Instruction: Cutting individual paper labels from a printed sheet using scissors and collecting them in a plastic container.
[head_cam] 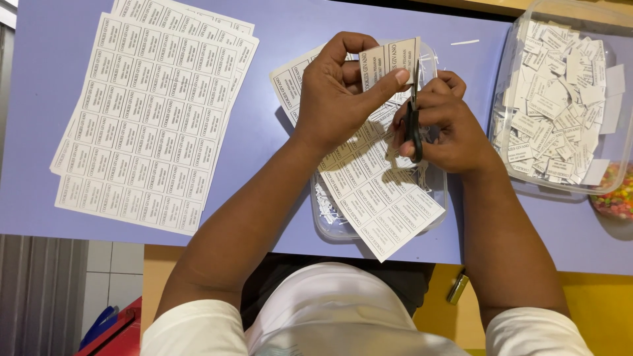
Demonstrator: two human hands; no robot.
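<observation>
My left hand pinches a short strip of printed paper labels between thumb and fingers, held above the table. My right hand grips black scissors, blades pointing up at the strip's right edge. Under both hands lies a partly cut sheet of labels, resting across a clear shallow plastic tray that holds thin paper trimmings.
A stack of uncut label sheets lies at the left on the lilac table. A clear plastic tub with several cut labels stands at the right. Coloured sweets show at the right edge.
</observation>
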